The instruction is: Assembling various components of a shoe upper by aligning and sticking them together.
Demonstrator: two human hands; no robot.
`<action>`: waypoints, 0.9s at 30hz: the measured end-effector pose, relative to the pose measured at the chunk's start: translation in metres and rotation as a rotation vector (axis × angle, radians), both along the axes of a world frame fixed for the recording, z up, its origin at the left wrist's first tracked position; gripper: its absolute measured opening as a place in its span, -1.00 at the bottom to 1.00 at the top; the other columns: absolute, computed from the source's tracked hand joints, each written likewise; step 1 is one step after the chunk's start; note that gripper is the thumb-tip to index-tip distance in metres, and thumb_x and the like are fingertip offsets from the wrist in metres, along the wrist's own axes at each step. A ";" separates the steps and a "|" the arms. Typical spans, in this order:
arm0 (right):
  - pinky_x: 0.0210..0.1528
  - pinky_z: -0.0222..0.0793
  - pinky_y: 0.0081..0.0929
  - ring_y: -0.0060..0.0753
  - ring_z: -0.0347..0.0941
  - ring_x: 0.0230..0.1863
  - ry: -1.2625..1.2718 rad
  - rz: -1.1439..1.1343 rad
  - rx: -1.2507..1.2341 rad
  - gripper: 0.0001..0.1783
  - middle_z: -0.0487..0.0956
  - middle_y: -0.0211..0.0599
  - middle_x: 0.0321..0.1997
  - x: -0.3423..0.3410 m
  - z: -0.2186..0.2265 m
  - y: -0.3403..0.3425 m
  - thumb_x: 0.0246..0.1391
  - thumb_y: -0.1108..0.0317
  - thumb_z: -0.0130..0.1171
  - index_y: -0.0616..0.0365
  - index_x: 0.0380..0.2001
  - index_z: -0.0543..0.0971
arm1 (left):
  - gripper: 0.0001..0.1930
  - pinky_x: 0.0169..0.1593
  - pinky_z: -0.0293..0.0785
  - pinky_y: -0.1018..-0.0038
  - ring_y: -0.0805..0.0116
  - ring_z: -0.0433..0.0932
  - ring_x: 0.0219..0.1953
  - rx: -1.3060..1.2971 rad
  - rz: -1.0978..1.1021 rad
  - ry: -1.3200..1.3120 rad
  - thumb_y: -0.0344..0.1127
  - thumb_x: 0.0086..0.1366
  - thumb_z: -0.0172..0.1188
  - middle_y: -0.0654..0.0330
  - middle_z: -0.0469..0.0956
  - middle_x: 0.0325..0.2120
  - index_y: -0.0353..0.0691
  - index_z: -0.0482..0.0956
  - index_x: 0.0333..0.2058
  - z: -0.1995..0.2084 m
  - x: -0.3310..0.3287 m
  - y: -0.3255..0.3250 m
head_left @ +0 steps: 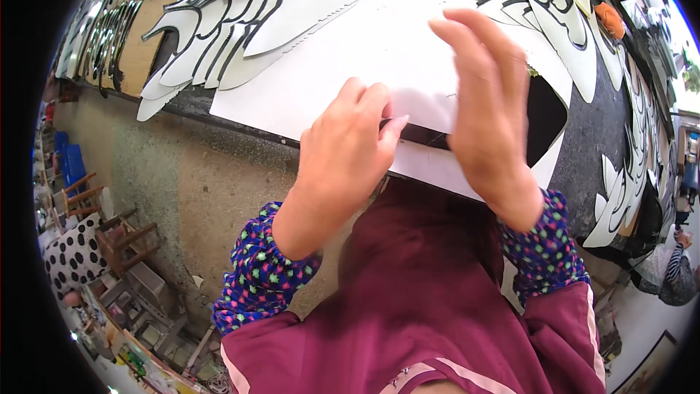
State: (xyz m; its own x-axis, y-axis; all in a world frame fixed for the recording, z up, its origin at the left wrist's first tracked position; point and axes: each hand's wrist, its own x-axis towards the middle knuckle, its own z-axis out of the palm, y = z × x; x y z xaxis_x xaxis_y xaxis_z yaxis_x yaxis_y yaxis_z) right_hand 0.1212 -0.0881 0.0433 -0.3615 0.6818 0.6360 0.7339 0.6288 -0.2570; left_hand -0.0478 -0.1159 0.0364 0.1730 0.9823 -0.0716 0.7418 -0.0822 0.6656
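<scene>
In front of me lies a large white sheet (pixel 408 44) at the near edge of the work table. My left hand (pixel 339 149) is closed in a pinch, thumb against forefinger, at the left end of a narrow black strip (pixel 426 136). The strip runs across the sheet toward my right hand (pixel 488 102). That hand is raised with its fingers stretched out and apart, slightly blurred. Its lower edge covers the strip's right end, so whether it touches the strip I cannot tell. A black piece (pixel 545 120) shows beside it, at the sheet's right side.
Curved white cut pieces with black edging (pixel 233 29) overlap at the far left. Similar white pieces (pixel 576 29) lie at the far right, near an orange item (pixel 609 20). Wooden stools (pixel 127 237) stand on the floor at left. Another person (pixel 678 270) is at the right rim.
</scene>
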 end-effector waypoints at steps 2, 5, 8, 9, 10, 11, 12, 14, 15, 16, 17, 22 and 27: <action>0.15 0.16 -0.24 -0.17 0.32 0.20 -0.255 -0.173 -0.096 -0.34 0.37 -0.19 0.23 -0.014 -0.040 -0.003 -0.02 0.52 0.09 0.15 0.24 0.34 | -0.82 -0.22 0.51 0.16 -0.02 0.58 -0.26 0.032 -0.017 -0.062 -0.34 0.21 0.29 0.05 0.50 -0.28 -0.25 0.49 -0.29 -0.002 0.006 0.004; 0.17 0.15 -0.12 -0.16 0.32 0.20 -0.241 -0.182 -0.051 -0.33 0.37 -0.20 0.22 -0.019 -0.047 0.001 0.01 0.50 0.09 0.14 0.27 0.28 | -0.80 -0.15 0.53 0.18 -0.02 0.58 -0.21 0.035 -0.010 -0.171 -0.37 0.19 0.29 0.01 0.51 -0.25 -0.27 0.51 -0.24 -0.009 -0.006 -0.002; 0.19 0.15 -0.09 -0.16 0.32 0.22 -0.220 -0.110 -0.175 -0.36 0.38 -0.18 0.21 -0.022 -0.057 0.007 0.04 0.49 0.07 0.16 0.26 0.28 | -0.79 -0.12 0.53 0.20 -0.03 0.59 -0.19 -0.013 -0.011 -0.238 -0.39 0.18 0.28 -0.01 0.52 -0.23 -0.29 0.52 -0.22 -0.009 -0.015 -0.001; 0.19 0.15 -0.09 -0.16 0.32 0.22 -0.223 -0.111 -0.167 -0.36 0.38 -0.18 0.21 -0.022 -0.058 0.008 0.04 0.49 0.07 0.16 0.26 0.28 | -0.79 -0.11 0.54 0.20 -0.03 0.59 -0.18 -0.045 -0.018 -0.235 -0.40 0.18 0.27 -0.02 0.52 -0.22 -0.29 0.52 -0.22 -0.009 -0.016 0.000; 0.19 0.16 -0.10 -0.15 0.32 0.21 -0.198 -0.156 -0.164 -0.37 0.38 -0.18 0.19 -0.022 -0.056 0.008 0.05 0.48 0.07 0.17 0.25 0.29 | -0.79 -0.11 0.54 0.20 -0.03 0.59 -0.18 -0.040 -0.018 -0.242 -0.40 0.18 0.27 -0.02 0.52 -0.22 -0.29 0.52 -0.22 -0.008 -0.015 0.000; 0.18 0.17 -0.11 -0.14 0.32 0.21 -0.172 -0.203 -0.160 -0.38 0.39 -0.17 0.18 -0.021 -0.055 0.008 0.05 0.46 0.07 0.18 0.24 0.30 | -0.80 -0.11 0.53 0.20 -0.03 0.59 -0.19 -0.025 -0.023 -0.233 -0.40 0.18 0.27 -0.02 0.52 -0.23 -0.29 0.52 -0.23 -0.007 -0.014 0.001; 0.18 0.18 -0.12 -0.14 0.33 0.20 -0.144 -0.251 -0.155 -0.39 0.40 -0.17 0.17 -0.021 -0.052 0.008 0.06 0.45 0.07 0.18 0.24 0.31 | -0.81 -0.11 0.53 0.20 -0.03 0.59 -0.20 -0.009 -0.031 -0.222 -0.40 0.18 0.26 -0.01 0.52 -0.24 -0.29 0.52 -0.24 -0.006 -0.012 0.002; 0.13 0.20 -0.15 -0.16 0.36 0.09 -0.235 -0.243 -0.026 -0.47 0.41 -0.16 0.09 -0.030 -0.049 0.005 0.01 0.41 0.09 0.18 0.11 0.41 | -0.81 -0.14 0.52 0.28 0.10 0.56 -0.26 0.032 -0.013 -0.195 -0.41 0.16 0.29 0.03 0.52 -0.29 -0.31 0.53 -0.26 -0.005 -0.009 0.003; 0.13 0.19 -0.14 -0.15 0.36 0.07 -0.242 -0.231 -0.074 -0.48 0.41 -0.17 0.08 -0.030 -0.051 0.005 0.00 0.42 0.09 0.18 0.10 0.41 | -0.81 -0.18 0.51 0.36 0.23 0.53 -0.33 0.073 0.006 -0.171 -0.43 0.15 0.32 0.08 0.51 -0.35 -0.33 0.53 -0.29 -0.005 -0.006 0.004; 0.13 0.18 -0.14 -0.15 0.36 0.05 -0.249 -0.234 -0.104 -0.50 0.41 -0.18 0.06 -0.029 -0.053 0.008 -0.01 0.42 0.08 0.18 0.08 0.41 | -0.81 -0.18 0.51 0.36 0.23 0.53 -0.33 0.100 -0.019 -0.171 -0.43 0.15 0.32 0.08 0.51 -0.35 -0.33 0.53 -0.29 -0.004 -0.005 0.006; 0.15 0.18 -0.13 -0.12 0.37 0.05 -0.207 -0.201 -0.113 -0.49 0.41 -0.17 0.06 -0.027 -0.057 0.010 -0.03 0.42 0.08 0.19 0.07 0.40 | -0.81 -0.19 0.50 0.35 0.22 0.52 -0.34 0.067 -0.010 -0.154 -0.42 0.15 0.32 0.08 0.50 -0.36 -0.33 0.53 -0.30 -0.006 -0.006 0.008; 0.14 0.25 -0.14 0.01 0.40 0.13 -0.035 -0.334 -0.220 -0.49 0.48 -0.02 0.10 0.054 -0.017 0.000 0.15 0.36 0.19 0.21 0.15 0.37 | -0.80 -0.25 0.47 0.42 0.31 0.48 -0.40 0.058 0.013 -0.175 -0.36 0.16 0.34 0.12 0.49 -0.40 -0.30 0.55 -0.28 -0.014 -0.015 0.000; 0.12 0.17 -0.03 -0.03 0.32 0.15 -0.199 -0.563 -0.440 -0.44 0.46 -0.12 0.03 0.158 -0.012 -0.021 0.05 0.16 0.35 0.17 0.05 0.44 | -0.77 -0.23 0.49 0.45 0.37 0.51 -0.38 0.054 0.026 -0.261 -0.44 0.14 0.30 0.14 0.54 -0.33 -0.29 0.60 -0.20 -0.013 -0.014 -0.009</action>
